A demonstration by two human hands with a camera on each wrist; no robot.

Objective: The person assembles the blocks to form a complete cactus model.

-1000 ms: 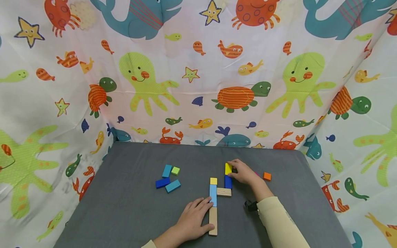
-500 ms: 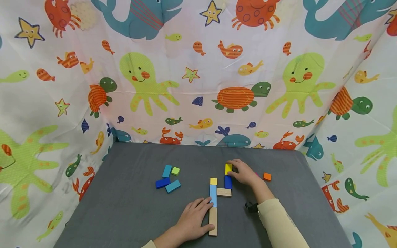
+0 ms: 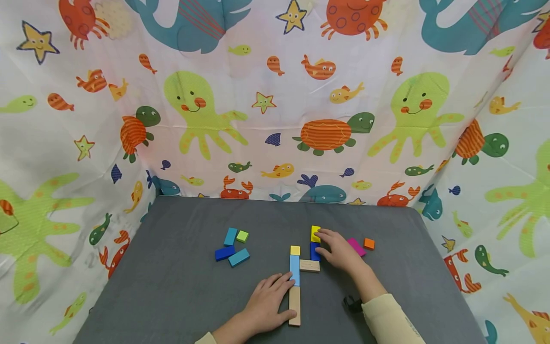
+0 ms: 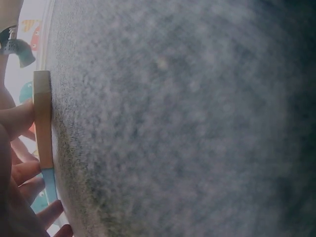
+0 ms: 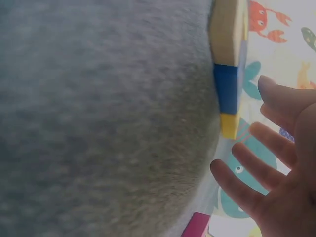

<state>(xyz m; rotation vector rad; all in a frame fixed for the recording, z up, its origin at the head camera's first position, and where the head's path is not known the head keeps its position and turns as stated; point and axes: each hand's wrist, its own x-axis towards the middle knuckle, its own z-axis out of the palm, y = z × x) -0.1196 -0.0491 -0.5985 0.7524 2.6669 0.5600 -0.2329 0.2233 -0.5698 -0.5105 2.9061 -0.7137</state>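
My left hand (image 3: 268,303) lies with extended fingers along a row of blocks. Its fingertips touch the light blue block (image 3: 294,268), and its thumb rests at the long wooden block (image 3: 294,306); both also show in the left wrist view. A small yellow cube (image 3: 295,250) tops that row. To its right, a short wooden block (image 3: 310,266) lies crosswise. Beyond it stand a dark blue block (image 3: 315,251) and a yellow block (image 3: 315,233) end to end. Beside these, my right hand (image 3: 341,251) has loosely spread fingers; the right wrist view shows a gap from the yellow block (image 5: 229,126).
Right of my right hand lie a magenta block (image 3: 355,247) and an orange cube (image 3: 369,243). At the left are a dark blue block (image 3: 225,253), teal blocks (image 3: 238,257) and a green cube (image 3: 242,236). A patterned curtain (image 3: 279,110) borders the grey table (image 3: 180,296).
My right hand has let go of the yellow block and moved slightly right and toward me, uncovering the magenta block. My left hand has stayed in place.
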